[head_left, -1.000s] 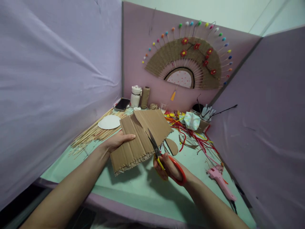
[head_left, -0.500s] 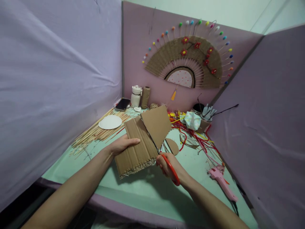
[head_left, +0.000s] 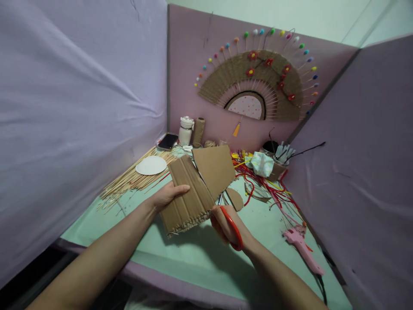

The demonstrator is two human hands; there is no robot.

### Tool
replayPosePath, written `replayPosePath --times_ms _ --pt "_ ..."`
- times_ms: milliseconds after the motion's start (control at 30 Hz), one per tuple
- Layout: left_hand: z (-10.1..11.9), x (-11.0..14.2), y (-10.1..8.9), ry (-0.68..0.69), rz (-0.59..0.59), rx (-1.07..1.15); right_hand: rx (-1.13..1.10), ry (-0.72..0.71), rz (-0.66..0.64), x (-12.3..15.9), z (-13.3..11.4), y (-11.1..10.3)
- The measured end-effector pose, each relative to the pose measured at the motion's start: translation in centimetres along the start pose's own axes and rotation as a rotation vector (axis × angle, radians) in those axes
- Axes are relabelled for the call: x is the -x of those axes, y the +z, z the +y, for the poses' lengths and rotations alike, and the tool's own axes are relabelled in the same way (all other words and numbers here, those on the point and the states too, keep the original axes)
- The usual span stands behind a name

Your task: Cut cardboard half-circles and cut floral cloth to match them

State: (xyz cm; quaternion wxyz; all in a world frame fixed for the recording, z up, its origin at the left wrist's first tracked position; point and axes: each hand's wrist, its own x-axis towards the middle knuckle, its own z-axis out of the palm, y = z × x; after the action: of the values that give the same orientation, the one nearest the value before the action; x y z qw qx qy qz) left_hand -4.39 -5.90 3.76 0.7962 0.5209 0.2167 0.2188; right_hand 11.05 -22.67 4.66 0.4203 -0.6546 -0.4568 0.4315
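Seen from head height, looking down over a mint-green bench (head_left: 193, 265): two bare forearms reaching in from below. Left hand (head_left: 166, 196) clamped on a piece of corrugated cardboard (head_left: 193, 193), thumb flat on top, fingers hidden underneath. Held up in front of the body, tilted, with a ragged near edge. Along its far right side, a smoother cardboard panel (head_left: 216, 168), divided from it by a dark slanting gap. Right hand (head_left: 227, 221) closed around red-handled scissors (head_left: 238, 234) at the near end of that gap. Blades mostly hidden; impossible to tell whether open or together.

Apparently in hand: cutting the cardboard along the slanting line. Judging by the gap, well advanced, though full separation of the two parts not confirmable. Likely called for next: a steady left-hand grip, scissors kept in line with the cut, and care for the loose-looking panel.

Around the work: to the left, thin wooden sticks (head_left: 124, 183) beneath a white oval disc (head_left: 151, 165); to the right, red pipe cleaners (head_left: 251, 191) and a pink glue gun (head_left: 303, 249). On the back wall, a large decorated fan (head_left: 222, 82).
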Motion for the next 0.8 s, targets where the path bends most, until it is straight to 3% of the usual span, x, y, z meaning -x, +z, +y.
replayPosePath --times_ms 133,300,500,800 --pt "0.0 0.0 0.1 0.027 0.041 -0.003 -0.016 -0.061 -0.071 -0.1 -0.3 -0.3" --pt "0.2 0.1 0.1 0.035 0.115 -0.052 0.074 -0.065 -0.005 -0.7 -0.2 -1.1" --pt "-0.1 0.2 0.2 -0.036 0.030 -0.052 0.151 -0.129 -0.094 -0.5 -1.0 -1.8" --pt "-0.5 -0.1 0.6 -0.001 0.043 -0.026 0.140 -0.110 -0.005 -1.1 -0.7 -1.4"
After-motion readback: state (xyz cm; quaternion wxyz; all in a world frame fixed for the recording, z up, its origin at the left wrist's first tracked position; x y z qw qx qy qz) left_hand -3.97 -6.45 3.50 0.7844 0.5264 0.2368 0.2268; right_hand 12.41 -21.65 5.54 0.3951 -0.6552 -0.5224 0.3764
